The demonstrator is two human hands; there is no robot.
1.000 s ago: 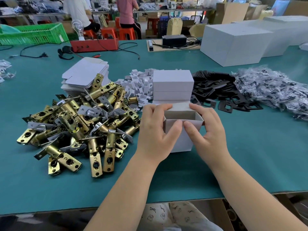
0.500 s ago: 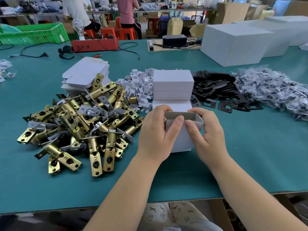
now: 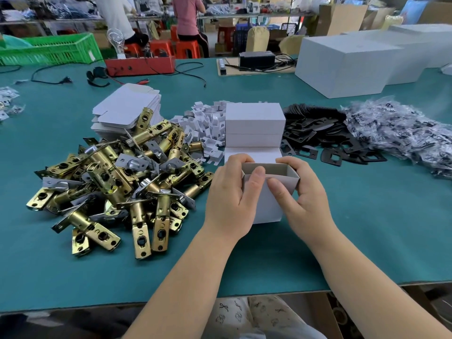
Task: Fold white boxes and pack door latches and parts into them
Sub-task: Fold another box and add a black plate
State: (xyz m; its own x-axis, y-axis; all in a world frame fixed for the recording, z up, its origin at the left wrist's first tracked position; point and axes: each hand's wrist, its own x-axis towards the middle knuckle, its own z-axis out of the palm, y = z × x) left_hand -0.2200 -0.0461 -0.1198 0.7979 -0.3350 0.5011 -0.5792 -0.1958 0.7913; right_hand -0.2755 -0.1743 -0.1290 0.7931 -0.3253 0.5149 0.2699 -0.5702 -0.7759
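— Two hands on one box [image 3: 267, 204], and they cover a good part of it. How much can you see?

— Its open top, grey card inside, and a strip of the white front between the thumbs. The left hand [image 3: 230, 199] wraps the left wall, fingers curled over the far rim, thumb pressed on the front edge. The right hand [image 3: 300, 199] grips the right wall likewise, thumb on the front. The box's base, on the table [image 3: 367, 228], is partly behind the palms; I cannot tell whether the bottom flaps are closed.

— Where does it stand?

— Near the front edge of the green table, just before a stack of closed boxes [image 3: 254, 126], smooth white card with square corners. The lowest one is half hidden behind the fingers.

— And left of it?

— Latches [image 3: 117, 182] in a loose heap: brassy tubes, flat plates with holes, some grey steel faces. Those underneath are buried. Behind the heap lie flat blanks [image 3: 127, 108], white card with rounded tabs, their near side covered by latches.

— Between blanks and stack?

— Small white card pieces [image 3: 208, 128], notched, jumbled; their exact form is hard to make out.

— The right side?

— Black plates [image 3: 322, 135], thin, matt, with cut-outs, overlapping. Beyond them crinkled clear bags [image 3: 403, 133] with dark parts inside, too blurred to name, cut off by the frame edge. Further back stand big white cartons [image 3: 347, 64], the far ones cropped.
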